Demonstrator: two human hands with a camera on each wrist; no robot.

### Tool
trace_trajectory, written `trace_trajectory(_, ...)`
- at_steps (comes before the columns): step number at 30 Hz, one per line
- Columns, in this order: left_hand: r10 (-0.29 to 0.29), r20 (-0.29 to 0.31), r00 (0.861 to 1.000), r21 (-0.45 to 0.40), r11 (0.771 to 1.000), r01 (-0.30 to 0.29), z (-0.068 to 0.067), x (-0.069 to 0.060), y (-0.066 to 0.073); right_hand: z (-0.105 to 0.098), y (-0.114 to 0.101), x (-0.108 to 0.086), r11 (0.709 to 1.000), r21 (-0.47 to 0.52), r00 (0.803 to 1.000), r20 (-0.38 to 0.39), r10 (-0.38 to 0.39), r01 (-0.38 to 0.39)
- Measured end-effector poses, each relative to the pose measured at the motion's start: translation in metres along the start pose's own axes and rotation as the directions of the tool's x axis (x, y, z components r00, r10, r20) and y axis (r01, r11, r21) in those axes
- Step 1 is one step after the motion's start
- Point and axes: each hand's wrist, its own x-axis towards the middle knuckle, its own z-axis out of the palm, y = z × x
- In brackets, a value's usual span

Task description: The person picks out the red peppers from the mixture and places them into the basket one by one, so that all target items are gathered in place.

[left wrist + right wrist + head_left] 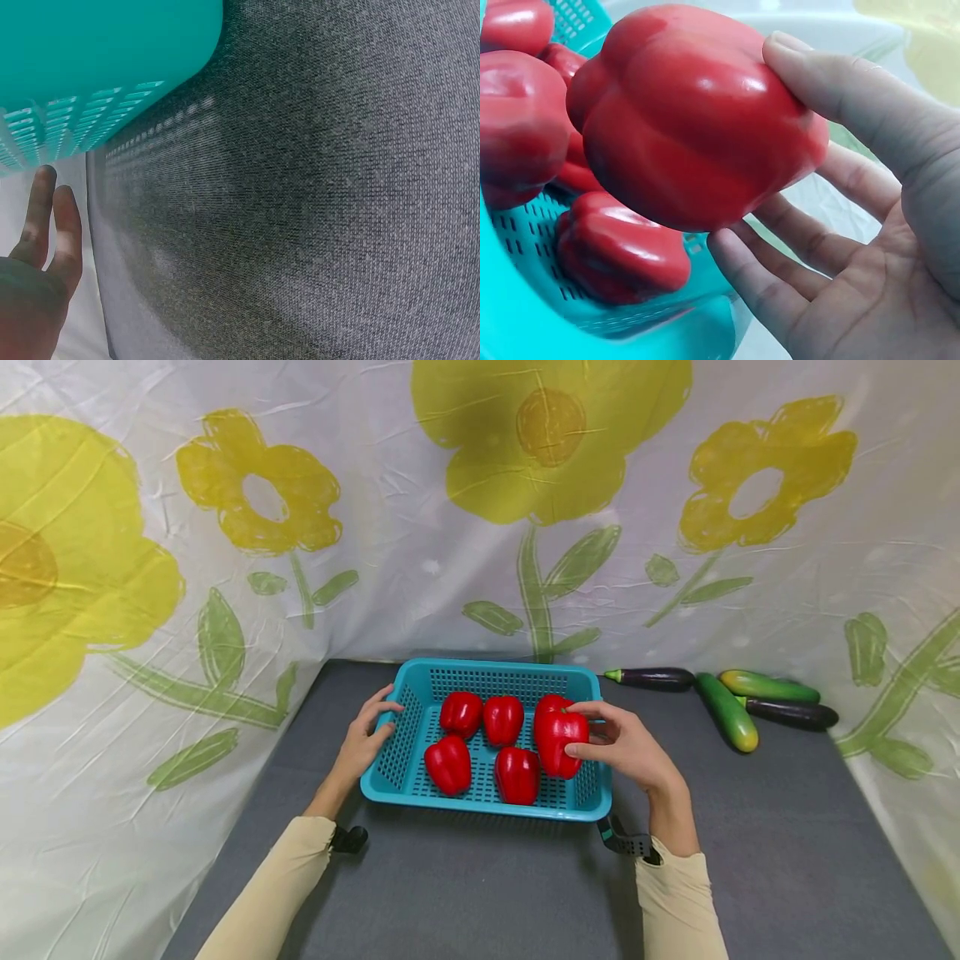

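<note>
Over the right end of a blue-green plastic basket (pixel 480 810), my right hand (pixel 626 747) holds a red bell pepper (pixel 564 743) between thumb and fingers. The right wrist view shows that bell pepper (pixel 697 120) up close, above another bell pepper (pixel 622 247) in the basket. Several more red bell peppers (pixel 517 775) lie on the basket floor; one is partly hidden behind the held one. My left hand (pixel 362 743) is at the basket's left side, fingertips at the rim. In the left wrist view two extended fingers (pixel 67 225) show beside the perforated wall.
Right of the basket, on the dark grey tabletop (pixel 480 893), lie two eggplants (pixel 656 679) (pixel 791 713) and two green cucumber-like vegetables with yellow ends (pixel 726 712) (pixel 772 686). A white curtain (pixel 390 527) with yellow flowers hangs behind the table.
</note>
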Motion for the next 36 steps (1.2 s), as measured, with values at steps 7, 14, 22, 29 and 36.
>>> trace_trajectory(7,0.017,0.001,1.000,-0.005,1.000,-0.017,0.000,0.001,-0.001,0.000,0.000,-0.002,1.000,-0.016,1.000,0.008,0.015,-0.014)
trace_trajectory(14,0.012,0.004,1.000,-0.001,1.000,-0.012,-0.001,0.000,-0.002,0.001,0.000,-0.006,1.000,-0.021,1.000,0.009,0.022,-0.022)
trace_trajectory(22,0.001,0.000,1.000,0.002,1.000,-0.001,-0.001,0.000,-0.002,0.001,-0.001,-0.008,0.999,-0.042,0.999,0.027,0.022,-0.021)
trace_trajectory(29,0.002,0.001,1.000,-0.001,1.000,-0.002,0.000,0.000,-0.002,-0.002,-0.002,-0.012,0.997,-0.070,0.998,0.047,0.031,-0.027)
trace_trajectory(36,0.000,-0.002,1.000,0.007,1.000,0.000,0.000,0.000,0.000,-0.003,-0.002,-0.015,0.996,-0.090,0.998,0.052,0.028,-0.024)
